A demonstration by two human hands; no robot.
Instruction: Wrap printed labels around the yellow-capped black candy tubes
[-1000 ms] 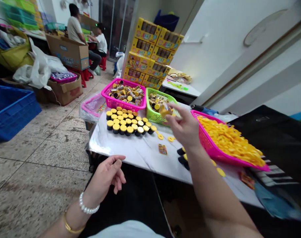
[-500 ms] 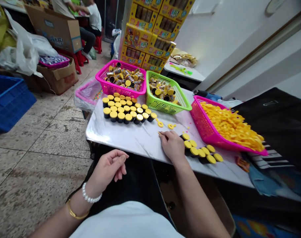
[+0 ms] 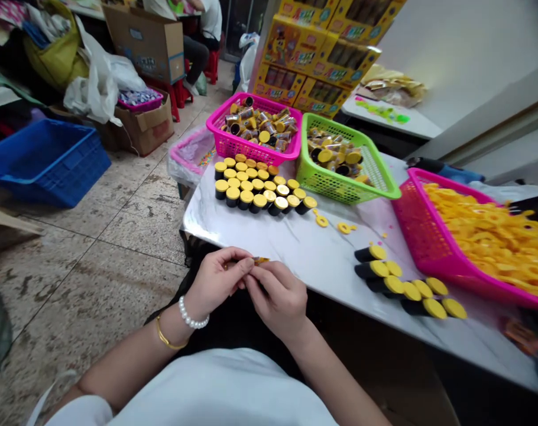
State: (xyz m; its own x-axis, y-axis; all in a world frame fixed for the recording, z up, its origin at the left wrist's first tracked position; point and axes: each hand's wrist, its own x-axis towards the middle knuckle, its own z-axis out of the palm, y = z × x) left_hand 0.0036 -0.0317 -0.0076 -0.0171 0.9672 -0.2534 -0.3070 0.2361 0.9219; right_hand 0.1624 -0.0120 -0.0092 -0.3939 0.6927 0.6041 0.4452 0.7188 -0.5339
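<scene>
In front of my lap, at the table's near edge, my two hands meet with fingertips pinched together. My left hand (image 3: 219,278), with a pearl bracelet at its wrist, is closed. My right hand (image 3: 278,299) is closed too, touching the left fingertips. Between them shows a small flat yellow piece (image 3: 262,260), mostly covered by fingers; its kind is unclear. Beyond the hands, black tubs with yellow lids (image 3: 259,201) stand upright in a close group. To the right, more yellow-lidded black tubs (image 3: 393,286) form a looser cluster. Two yellow plastic ring pieces (image 3: 321,220) lie between the groups.
On the white table (image 3: 291,242) sit a pink basket (image 3: 233,142) and a green basket (image 3: 340,188) of small yellow-capped containers. A pink basket (image 3: 422,231) at right holds yellow ring pieces. Yellow boxes (image 3: 295,50) are stacked behind. A blue crate (image 3: 51,171) stands on the floor.
My right hand has come off the table and moved left to meet my left hand, which has risen slightly. The camera view has swung left.
</scene>
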